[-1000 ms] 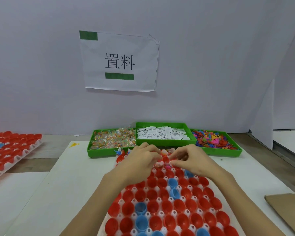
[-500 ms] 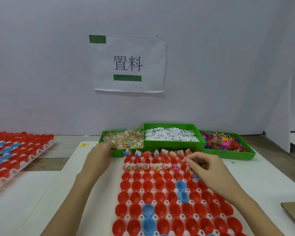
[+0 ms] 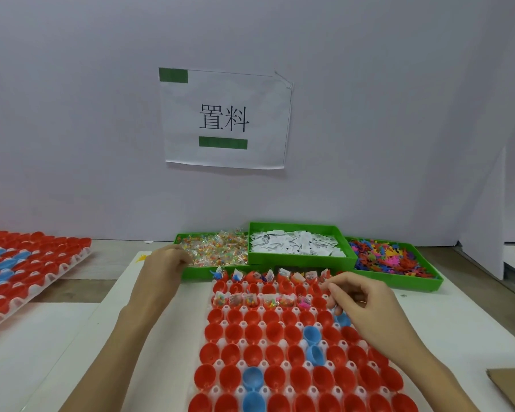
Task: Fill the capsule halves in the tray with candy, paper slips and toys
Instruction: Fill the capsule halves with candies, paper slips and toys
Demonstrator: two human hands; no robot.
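While the far two rows of the capsule tray [image 3: 292,356] already hold fillings, you're mid restock on candy. Going left to right: a second tray of red and blue halves [image 3: 27,272] sits at 9 o'clock on the counter [image 3: 72,337], untouched. Your left hand [image 3: 164,266] is at 11 o'clock, fingertips reaching the left edge of the candy bin [image 3: 217,251]; fingers look loosely curled, can't tell whether it has any candy yet. Paper slip bin [image 3: 298,243] at 12 o'clock, just beyond the tray's far edge. Your right hand [image 3: 360,298] hovers over the tray's right side at 1 o'clock, fingers curled in a pinch near the second row's last cups; whatever it holds is too small to make out. Toy bin [image 3: 390,260] at 2 o'clock, beside the slip bin. Likely next: grab a handful of candy, carry it back, drop one per empty red half [image 3: 250,318] in row three. Most rows nearer you are empty, so early in the task.
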